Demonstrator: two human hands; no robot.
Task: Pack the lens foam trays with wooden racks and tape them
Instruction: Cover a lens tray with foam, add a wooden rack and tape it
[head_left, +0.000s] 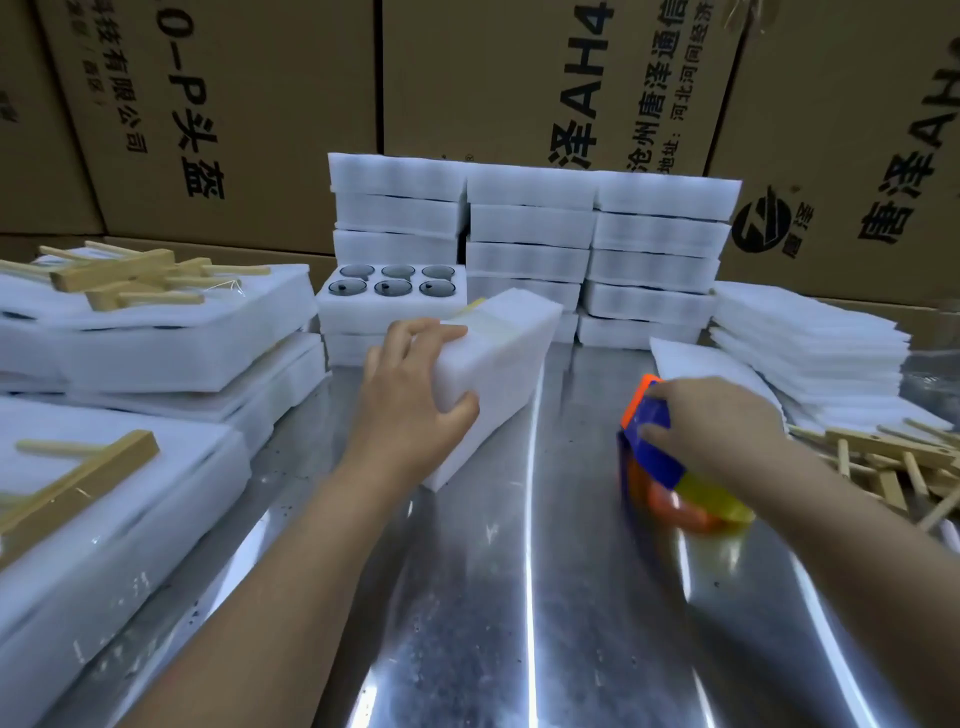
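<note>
A white foam pack (498, 364) is seen on the steel table (519, 597), its long side running away and to the right. It is gripped at its near end by the left hand (410, 395): the fingers are curled over the top edge and the thumb is pressed against the near side face. Most of the pack lies beyond the hand, and a strip of yellowish tape (483, 325) is seen across its top, just past the fingertips.

To the right of the pack, well apart from it, a blue and orange dispenser (654, 457) is held down on the table by the right hand (711, 421), whose fingers are wrapped over its top. A yellow roll is seen at its near end.

Just behind the pack an open tray (395, 296) with six dark lenses is set, and behind that closed stacks (597, 239) are piled in three columns. Right of the pack, past the dispenser, thin foam sheets (810, 353) are stacked, with loose wooden racks (893, 467) nearer the camera. Left of the pack more foam is piled, with wooden racks lying on top. Brown cartons (260, 104) are stood behind everything.
</note>
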